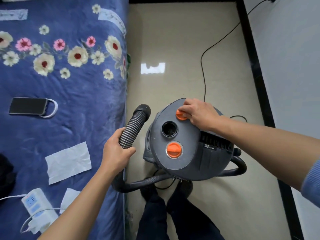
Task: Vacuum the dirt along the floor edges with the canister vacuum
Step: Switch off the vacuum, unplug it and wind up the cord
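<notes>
bed [72,87] with blue floral cover fills left, phone [27,106], paper sheet [68,161], power strip [37,207] on it | our left hand [116,151] grips ribbed hose [134,126] by bed edge | canister vacuum [187,142] on beige floor [173,40] between bed and black baseboard [254,66] | our right hand [199,113] pinches orange knob [181,116], maybe turning | black cord [203,75] trails behind

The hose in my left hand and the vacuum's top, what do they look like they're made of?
The hose looks like flexible ribbed plastic, dark with pale spiral ridges, possibly wire-reinforced. The vacuum's top seems to be hard moulded plastic, matte grey with a soft sheen; its orange knobs look like glossier plastic.
</notes>
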Demonstrator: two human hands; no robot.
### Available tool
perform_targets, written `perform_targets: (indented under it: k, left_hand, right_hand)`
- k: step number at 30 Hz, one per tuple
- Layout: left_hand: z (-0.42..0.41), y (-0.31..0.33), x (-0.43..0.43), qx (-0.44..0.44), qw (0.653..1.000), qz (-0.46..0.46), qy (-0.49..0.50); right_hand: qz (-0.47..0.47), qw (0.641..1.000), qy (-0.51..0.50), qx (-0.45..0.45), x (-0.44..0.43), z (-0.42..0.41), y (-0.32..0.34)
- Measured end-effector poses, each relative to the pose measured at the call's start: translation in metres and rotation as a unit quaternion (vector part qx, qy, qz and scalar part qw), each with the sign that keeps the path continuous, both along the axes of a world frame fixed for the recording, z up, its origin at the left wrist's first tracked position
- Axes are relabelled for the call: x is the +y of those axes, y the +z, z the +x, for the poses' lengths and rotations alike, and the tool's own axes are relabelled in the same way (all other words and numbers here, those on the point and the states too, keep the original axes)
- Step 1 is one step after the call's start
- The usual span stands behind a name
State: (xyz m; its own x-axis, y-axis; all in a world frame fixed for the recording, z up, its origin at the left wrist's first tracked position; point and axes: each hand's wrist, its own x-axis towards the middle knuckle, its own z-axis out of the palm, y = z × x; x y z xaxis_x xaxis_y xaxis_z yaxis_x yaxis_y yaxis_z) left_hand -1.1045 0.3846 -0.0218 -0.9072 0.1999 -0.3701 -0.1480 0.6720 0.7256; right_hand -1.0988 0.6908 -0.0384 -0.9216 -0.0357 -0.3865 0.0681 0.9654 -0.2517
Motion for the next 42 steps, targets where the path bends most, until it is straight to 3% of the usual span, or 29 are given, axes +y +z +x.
perform_targets:
  k: [4, 9, 14, 17, 21, 24, 29, 33, 38, 42]
  left_hand:
    - [-0.019, 0.024, 0.0, 0.01, 1.0, 0.024, -0.011]
    - [-0.054, 0.077, 0.004, 0.021, 0.996, 0.069, -0.045]
    - [-0.069, 0.125, 0.024, 0.002, 0.986, 0.151, -0.076]
    - [-0.068, 0.131, 0.038, -0.022, 0.974, 0.212, -0.078]
    - [-0.061, 0.094, 0.045, -0.076, 0.963, 0.258, -0.001]
    - [-0.025, 0.045, 0.052, -0.104, 0.969, 0.222, 0.041]
    - [0.045, -0.042, 0.051, -0.164, 0.97, 0.14, 0.109]
    - [0.065, -0.079, 0.041, -0.262, 0.935, 0.16, 0.175]
    - [0.064, -0.111, 0.023, -0.342, 0.928, 0.1, 0.111]
    - [0.079, -0.134, 0.023, -0.326, 0.94, 0.058, 0.083]
  right_hand:
    - [-0.006, 0.998, -0.026, -0.05, 0.002, -0.019, 0.014]
    - [-0.068, 0.994, -0.041, 0.07, -0.023, -0.059, 0.048]
    - [-0.245, 0.951, -0.112, 0.152, -0.046, -0.094, 0.078]
    - [-0.246, 0.943, -0.144, 0.174, -0.036, -0.102, 0.095]
    - [-0.16, 0.94, -0.202, 0.223, -0.001, -0.101, 0.105]
    - [-0.143, 0.918, -0.264, 0.26, 0.035, -0.098, 0.113]
    - [-0.109, 0.92, -0.266, 0.265, 0.081, -0.086, 0.127]
    - [-0.094, 0.928, -0.276, 0.233, 0.104, -0.072, 0.121]
    - [-0.099, 0.918, -0.344, 0.169, 0.13, -0.04, 0.098]
    - [-0.158, 0.885, -0.42, 0.127, 0.147, -0.008, 0.074]
